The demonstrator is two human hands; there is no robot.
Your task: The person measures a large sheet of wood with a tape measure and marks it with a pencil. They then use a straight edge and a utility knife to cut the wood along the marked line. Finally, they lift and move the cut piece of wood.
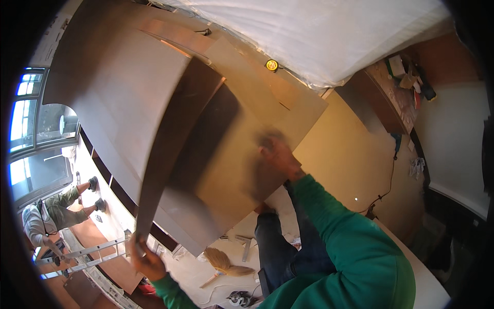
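Note:
A long dark brown board (167,139) stands tilted beside a large pale grey panel (118,98), running from the far middle down to the lower left. My left hand (148,262) is closed round the board's near end. My right hand (278,154), smeared by motion, is over a wide tan sheet (242,175) right of the board; whether it holds anything cannot be made out. Near the far edge of the sheets lies a round yellow tape measure (271,65).
A translucent plastic sheet (329,36) covers something at the back. On the floor are a straw broom (218,260), a metal square (247,248) and a power tool (239,297). At left, another person (41,221) is beside a ladder (92,254). A corded tool (395,144) lies right.

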